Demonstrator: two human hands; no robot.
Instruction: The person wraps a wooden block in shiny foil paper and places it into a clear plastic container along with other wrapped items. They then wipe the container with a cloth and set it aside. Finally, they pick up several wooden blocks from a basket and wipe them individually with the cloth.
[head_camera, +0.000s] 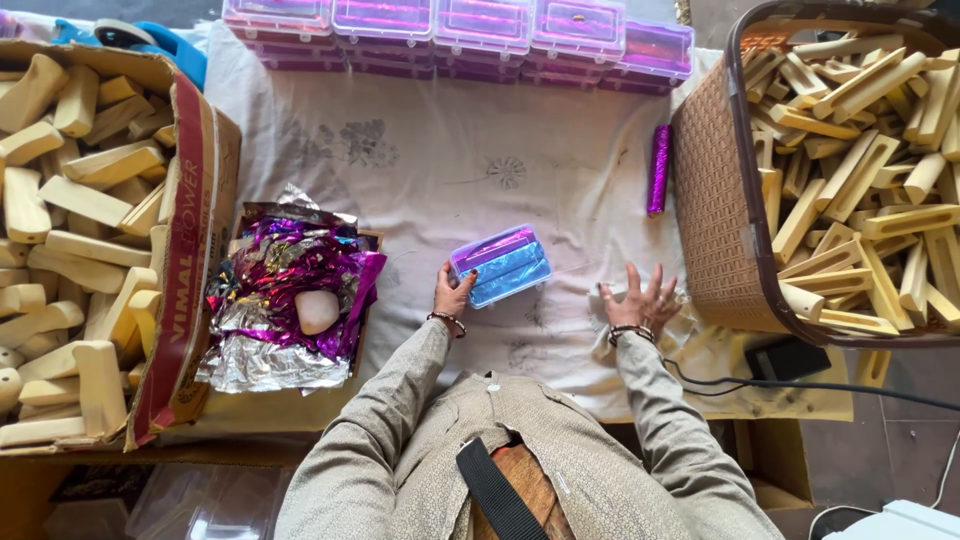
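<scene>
One small plastic box (501, 265), light, stiff, likely slick; on the cloth (450, 150), clasped at its near-left corner by left hand (453, 296). Right hand (640, 300) spread flat, holding nothing. Best gripped across short sides.

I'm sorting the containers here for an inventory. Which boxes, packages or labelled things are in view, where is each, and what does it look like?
Small plastic box: cloth centre, at the left hand; clear, blue and purple inside.
Row of plastic boxes: far edge, stacked; clear, purple inside.
Cardboard carton: left; brown, red printed flap, full of wooden pieces.
Woven basket: right; brown, holds wooden pieces.
Foil roll: beside basket; purple cylinder.
</scene>
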